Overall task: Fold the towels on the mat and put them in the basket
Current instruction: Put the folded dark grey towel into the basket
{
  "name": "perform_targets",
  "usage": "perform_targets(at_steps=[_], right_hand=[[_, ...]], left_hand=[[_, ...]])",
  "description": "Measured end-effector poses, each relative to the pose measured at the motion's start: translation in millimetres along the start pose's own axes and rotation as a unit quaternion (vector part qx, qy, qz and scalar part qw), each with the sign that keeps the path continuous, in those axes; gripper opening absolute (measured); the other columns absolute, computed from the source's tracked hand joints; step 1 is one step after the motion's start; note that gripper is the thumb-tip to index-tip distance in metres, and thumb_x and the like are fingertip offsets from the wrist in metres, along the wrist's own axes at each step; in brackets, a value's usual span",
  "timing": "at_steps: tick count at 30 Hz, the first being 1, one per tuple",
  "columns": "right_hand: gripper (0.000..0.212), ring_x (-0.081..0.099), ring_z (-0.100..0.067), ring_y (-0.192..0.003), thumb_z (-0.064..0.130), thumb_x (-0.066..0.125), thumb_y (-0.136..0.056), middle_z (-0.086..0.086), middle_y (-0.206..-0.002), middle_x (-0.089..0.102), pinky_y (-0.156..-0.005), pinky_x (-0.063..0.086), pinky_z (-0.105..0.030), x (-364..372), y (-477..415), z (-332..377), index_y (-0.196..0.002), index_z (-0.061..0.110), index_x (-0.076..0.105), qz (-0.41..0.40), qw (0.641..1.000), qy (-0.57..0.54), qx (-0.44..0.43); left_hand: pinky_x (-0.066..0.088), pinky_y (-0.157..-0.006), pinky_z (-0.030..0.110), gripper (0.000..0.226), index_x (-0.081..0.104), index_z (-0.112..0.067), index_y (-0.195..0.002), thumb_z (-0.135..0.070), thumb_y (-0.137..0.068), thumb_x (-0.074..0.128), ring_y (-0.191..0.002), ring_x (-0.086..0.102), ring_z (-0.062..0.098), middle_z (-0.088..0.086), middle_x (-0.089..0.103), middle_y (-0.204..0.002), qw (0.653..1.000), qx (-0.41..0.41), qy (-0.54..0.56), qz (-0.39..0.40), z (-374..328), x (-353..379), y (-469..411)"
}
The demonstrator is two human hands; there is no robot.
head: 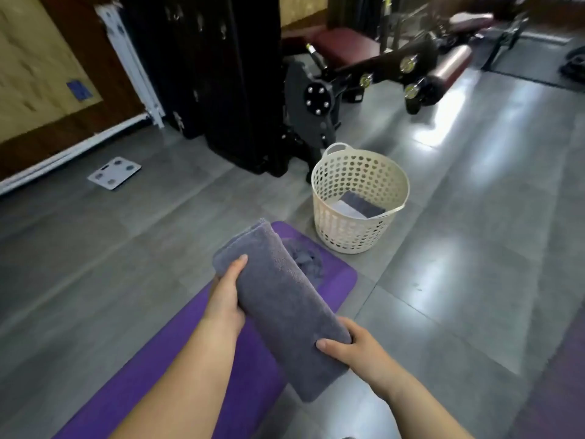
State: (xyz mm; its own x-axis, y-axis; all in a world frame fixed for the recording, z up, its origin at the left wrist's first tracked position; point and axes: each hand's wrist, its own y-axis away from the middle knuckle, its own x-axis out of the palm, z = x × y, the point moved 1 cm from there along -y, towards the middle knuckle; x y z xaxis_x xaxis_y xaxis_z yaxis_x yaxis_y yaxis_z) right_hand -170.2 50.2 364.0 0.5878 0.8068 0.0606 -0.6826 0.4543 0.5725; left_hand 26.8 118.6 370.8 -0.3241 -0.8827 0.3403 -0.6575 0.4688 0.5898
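While both hands hold it up above the purple mat, the folded grey towel runs slantwise between them as a long, thick band, its far end toward the mat's far edge and its near end hanging past the mat's right edge over the grey tiled floor. The left hand takes the towel's left side near the far end; its grip is clamped on the cloth, thumb lying on top and fingers hidden underneath. The right hand has the right side near the near end, its grip likewise closed on the towel, thumb pressed on the upper face and fingers tucked below. Behind the held towel, a crumpled grey towel lies on the mat close to its far right corner, partly hidden. A cream perforated basket stands upright on the floor just beyond that corner, apart from the mat. Inside it, at the bottom, lie a folded dark grey towel and a white towel, touching each other. Farther off, a white bathroom scale sits on the floor near the left wall, and a black gym machine stands behind the basket.
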Motion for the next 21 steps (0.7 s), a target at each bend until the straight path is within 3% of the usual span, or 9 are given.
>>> perform_targets(at_steps=[5, 7, 10, 12, 15, 18, 21], right_hand=[[0.056, 0.06, -0.005, -0.088, 0.035, 0.067, -0.058, 0.004, -0.102, 0.065, -0.073, 0.048, -0.012, -105, 28, 32, -0.108, 0.016, 0.053, 0.016, 0.999, 0.042, -0.01], [0.066, 0.061, -0.005, -0.093, 0.048, 0.067, -0.053, 0.006, -0.105, 0.065, -0.08, 0.047, -0.014, -135, 28, 40, -0.111, 0.019, 0.054, 0.001, 1.0, 0.02, -0.017], [0.058, 0.06, 0.003, -0.1, 0.056, 0.068, -0.062, 0.015, -0.111, 0.065, -0.079, 0.047, -0.009, -173, 18, 54, -0.112, 0.03, 0.053, -0.008, 1.0, -0.022, -0.014], [0.062, 0.06, 0.002, -0.102, 0.063, 0.069, -0.06, 0.015, -0.112, 0.064, -0.081, 0.046, -0.01, -200, 4, 63, -0.111, 0.031, 0.053, -0.004, 1.0, -0.022, -0.001], [0.091, 0.064, -0.004, -0.1, 0.074, 0.073, -0.03, 0.01, -0.108, 0.067, -0.083, 0.048, -0.017, -246, -31, 76, -0.108, 0.029, 0.056, -0.017, 1.0, -0.022, -0.001], [0.08, 0.066, -0.004, -0.091, 0.06, 0.07, -0.045, 0.004, -0.104, 0.068, -0.073, 0.049, -0.015, -296, -78, 101, -0.113, 0.02, 0.054, -0.032, 0.998, -0.053, 0.013], [0.1, 0.064, -0.005, -0.099, 0.064, 0.075, -0.041, 0.003, -0.118, 0.063, -0.076, 0.05, -0.014, -344, -128, 135, -0.127, 0.022, 0.046, -0.038, 0.998, -0.051, 0.018]], left_hand=[[0.049, -0.07, 0.028, 0.045, 0.056, -0.007, -0.122, -0.029, -0.083, 0.059, -0.097, 0.062, 0.02, 0.014, 0.064, -0.113, 0.996, -0.006, -0.03, 0.08, 19, 121, 8], [0.05, -0.072, 0.029, 0.063, 0.054, -0.01, -0.124, -0.039, -0.07, 0.068, -0.102, 0.062, 0.022, 0.013, 0.064, -0.115, 0.993, -0.022, -0.044, 0.103, 27, 159, 5], [0.05, -0.077, 0.031, 0.095, 0.053, -0.011, -0.125, -0.043, -0.039, 0.078, -0.106, 0.061, 0.023, 0.012, 0.065, -0.115, 0.99, -0.045, -0.053, 0.12, 37, 205, -7], [0.049, -0.075, 0.029, 0.081, 0.054, -0.009, -0.124, -0.045, -0.054, 0.075, -0.103, 0.062, 0.021, 0.013, 0.065, -0.114, 0.988, -0.064, -0.058, 0.131, 47, 235, -21], [0.048, -0.073, 0.028, 0.044, 0.056, -0.005, -0.116, -0.038, -0.086, 0.053, -0.091, 0.061, 0.019, 0.015, 0.065, -0.106, 0.985, -0.1, -0.043, 0.134, 63, 280, -54], [0.047, -0.069, 0.028, 0.04, 0.058, -0.006, -0.112, -0.037, -0.088, 0.051, -0.086, 0.061, 0.018, 0.012, 0.069, -0.093, 0.984, -0.123, -0.025, 0.128, 69, 331, -97], [0.046, -0.066, 0.028, 0.033, 0.059, -0.008, -0.107, -0.034, -0.09, 0.05, -0.083, 0.061, 0.017, 0.009, 0.068, -0.087, 0.981, -0.142, -0.034, 0.131, 66, 387, -144]])
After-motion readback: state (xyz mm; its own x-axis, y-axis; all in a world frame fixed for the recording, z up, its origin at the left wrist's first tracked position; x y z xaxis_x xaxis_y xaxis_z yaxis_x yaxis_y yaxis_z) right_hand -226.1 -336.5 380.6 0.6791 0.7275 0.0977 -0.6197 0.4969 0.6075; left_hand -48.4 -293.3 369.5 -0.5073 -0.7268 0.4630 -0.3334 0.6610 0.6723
